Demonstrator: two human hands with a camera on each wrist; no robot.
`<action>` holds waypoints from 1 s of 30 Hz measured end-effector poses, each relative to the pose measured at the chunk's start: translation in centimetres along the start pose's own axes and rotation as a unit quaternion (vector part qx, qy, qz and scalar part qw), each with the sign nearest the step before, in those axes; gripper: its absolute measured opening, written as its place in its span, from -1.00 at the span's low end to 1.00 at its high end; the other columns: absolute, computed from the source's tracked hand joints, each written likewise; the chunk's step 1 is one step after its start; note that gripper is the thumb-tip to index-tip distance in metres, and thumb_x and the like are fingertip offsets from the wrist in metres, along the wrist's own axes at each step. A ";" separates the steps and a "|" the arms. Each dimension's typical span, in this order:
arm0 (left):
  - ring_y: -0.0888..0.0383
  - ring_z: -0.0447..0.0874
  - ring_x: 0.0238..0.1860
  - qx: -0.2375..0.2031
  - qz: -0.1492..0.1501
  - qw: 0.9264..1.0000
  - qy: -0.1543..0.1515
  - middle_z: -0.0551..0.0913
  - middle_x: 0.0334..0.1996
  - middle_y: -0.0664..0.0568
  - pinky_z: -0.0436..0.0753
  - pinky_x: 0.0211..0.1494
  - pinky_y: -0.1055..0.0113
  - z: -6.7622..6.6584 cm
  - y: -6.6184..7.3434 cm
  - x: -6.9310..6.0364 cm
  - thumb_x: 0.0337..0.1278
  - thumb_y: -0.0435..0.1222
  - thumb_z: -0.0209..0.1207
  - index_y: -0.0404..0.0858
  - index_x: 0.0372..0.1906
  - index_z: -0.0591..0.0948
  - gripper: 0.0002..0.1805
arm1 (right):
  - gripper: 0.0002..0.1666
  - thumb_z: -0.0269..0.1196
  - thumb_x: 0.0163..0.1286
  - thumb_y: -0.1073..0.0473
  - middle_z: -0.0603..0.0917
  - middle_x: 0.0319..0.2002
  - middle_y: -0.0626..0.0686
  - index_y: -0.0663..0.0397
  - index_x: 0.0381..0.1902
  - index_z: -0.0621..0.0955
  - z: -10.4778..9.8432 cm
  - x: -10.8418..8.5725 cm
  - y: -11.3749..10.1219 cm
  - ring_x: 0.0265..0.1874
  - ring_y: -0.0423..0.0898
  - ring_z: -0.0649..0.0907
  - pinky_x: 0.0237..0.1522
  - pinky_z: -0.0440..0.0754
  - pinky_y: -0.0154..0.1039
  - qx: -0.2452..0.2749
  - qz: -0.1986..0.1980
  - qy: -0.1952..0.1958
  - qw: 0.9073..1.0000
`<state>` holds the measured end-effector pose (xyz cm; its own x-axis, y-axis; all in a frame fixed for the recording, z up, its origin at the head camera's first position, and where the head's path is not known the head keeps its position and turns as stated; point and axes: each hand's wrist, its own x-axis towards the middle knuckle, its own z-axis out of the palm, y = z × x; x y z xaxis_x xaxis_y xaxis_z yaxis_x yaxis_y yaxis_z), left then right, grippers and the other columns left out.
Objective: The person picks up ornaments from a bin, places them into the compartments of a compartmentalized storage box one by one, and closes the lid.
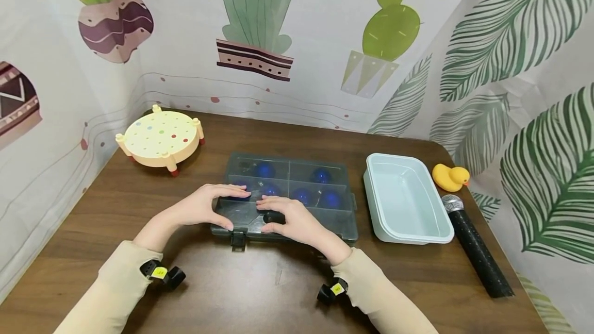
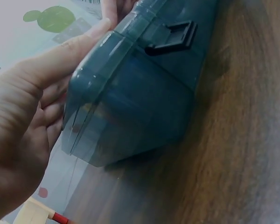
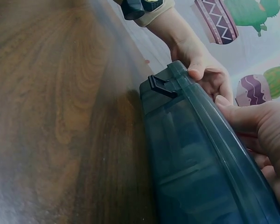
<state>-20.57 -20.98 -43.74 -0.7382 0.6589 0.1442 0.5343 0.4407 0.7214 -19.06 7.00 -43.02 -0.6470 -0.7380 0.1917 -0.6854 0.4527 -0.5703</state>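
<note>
A dark, see-through compartment case (image 1: 334, 223) lies on the table with its lid down, and several blue balls (image 1: 322, 175) show through it. My left hand (image 1: 204, 205) rests over the lid's left front corner, fingers stretched out and thumb at the front rim. On the lid's front middle lies my right hand (image 1: 294, 219), fingers extended, beside a black handle-like part (image 1: 274, 217). A black latch (image 1: 238, 241) sticks outward from the case's front; the left wrist view shows the latch (image 2: 177, 37) swung away from the lid seam.
A pale blue plastic tub (image 1: 408, 200) stands right of the case. Beyond it are a yellow rubber duck (image 1: 450, 177) and a black microphone (image 1: 478, 251) along the table's right edge. A round cream toy table (image 1: 160, 138) with pegs stands at the back left.
</note>
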 end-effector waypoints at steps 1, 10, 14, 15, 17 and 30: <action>-0.09 0.39 0.37 -0.003 0.000 1.000 -0.001 0.49 0.33 -0.06 0.36 0.41 0.23 0.0 0.0 0.0 -0.23 -0.06 0.53 -0.04 0.25 0.58 -0.23 | -0.44 0.39 0.24 0.03 0.60 0.23 0.08 0.13 0.16 0.62 0.0 -0.1 0.0 0.32 -0.02 0.50 0.34 0.44 -0.07 -0.001 -0.001 0.003 1.000; -0.10 0.42 0.35 -0.006 0.014 1.000 0.000 0.52 0.31 -0.08 0.32 0.38 0.45 0.0 -0.3 0.2 -0.27 -0.08 0.54 -0.07 0.22 0.61 -0.24 | -0.49 0.35 0.28 0.03 0.63 0.20 0.07 0.13 0.14 0.63 0.0 -0.3 -0.5 0.30 -0.02 0.52 0.33 0.45 -0.08 -0.013 -0.010 0.011 1.000; -0.09 0.43 0.35 -0.003 0.018 1.000 -0.001 0.52 0.31 -0.08 0.34 0.37 0.45 -0.1 -0.4 0.2 -0.27 -0.07 0.54 -0.08 0.22 0.61 -0.24 | -0.53 0.34 0.31 0.07 0.64 0.18 0.07 0.13 0.13 0.63 0.0 -0.3 -0.8 0.26 -0.02 0.55 0.31 0.48 -0.10 -0.024 -0.015 0.015 0.999; -0.09 0.43 0.35 -0.001 0.019 1.000 -0.001 0.52 0.30 -0.08 0.34 0.37 0.45 -0.2 -0.4 0.2 -0.27 -0.07 0.54 -0.09 0.22 0.61 -0.24 | -0.54 0.34 0.31 0.07 0.64 0.18 0.07 0.13 0.12 0.63 0.1 -0.3 -0.9 0.26 -0.02 0.55 0.30 0.48 -0.11 -0.029 -0.017 0.016 0.999; -0.09 0.44 0.34 -0.001 0.022 1.000 -0.001 0.52 0.30 -0.09 0.35 0.37 0.45 -0.1 -0.4 0.2 -0.27 -0.06 0.54 -0.09 0.21 0.61 -0.24 | -0.54 0.35 0.29 0.07 0.64 0.17 0.07 0.13 0.11 0.64 0.4 -0.2 -1.3 0.24 -0.03 0.56 0.30 0.49 -0.13 -0.042 -0.026 0.016 0.999; -0.05 0.51 0.28 0.005 0.039 0.999 0.017 0.57 0.25 -0.09 0.35 0.36 0.48 0.0 -0.7 0.2 -0.34 -0.10 0.58 -0.10 0.22 0.60 -0.20 | -0.21 0.46 0.15 -0.08 0.48 0.34 0.04 0.10 0.28 0.50 2.8 1.4 -3.9 0.36 -0.04 0.43 0.41 0.34 -0.18 -0.179 -0.033 -0.050 0.982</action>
<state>-21.12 -21.14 -44.19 -0.7070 0.6711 0.2232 0.5951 0.3939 0.7005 -16.37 2.85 -42.76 -0.5736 -0.8088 0.1301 -0.8097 0.5358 -0.2393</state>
